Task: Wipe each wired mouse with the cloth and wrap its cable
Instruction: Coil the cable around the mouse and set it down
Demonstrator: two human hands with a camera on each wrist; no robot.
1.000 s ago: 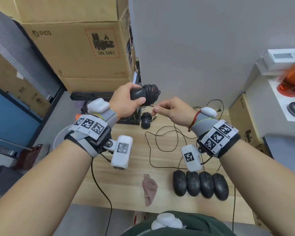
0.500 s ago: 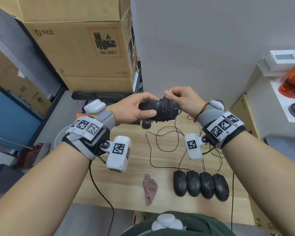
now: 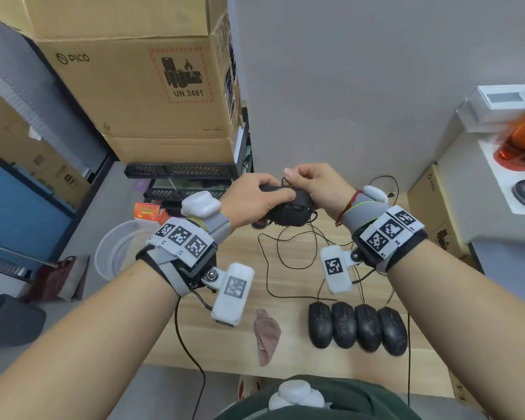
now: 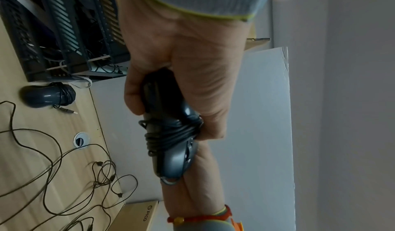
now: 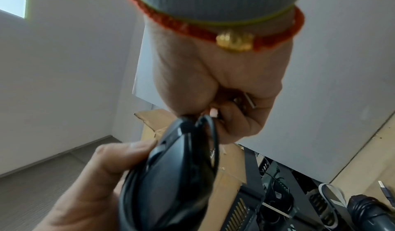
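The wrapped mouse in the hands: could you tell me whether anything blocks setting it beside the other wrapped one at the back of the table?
Nothing visible blocks it. The held mouse is above the finished mouse; only loose cables lie nearer on the table.

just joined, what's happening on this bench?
A person is wrapping a wired mouse's cable. The left hand grips the black mouse above the wooden table, its cable already coiled round the body, and the right hand pinches the cable end at the top of the mouse. One wrapped mouse lies at the table's far edge. Four more mice sit in a row with loose cables, and the cloth lies beside them.
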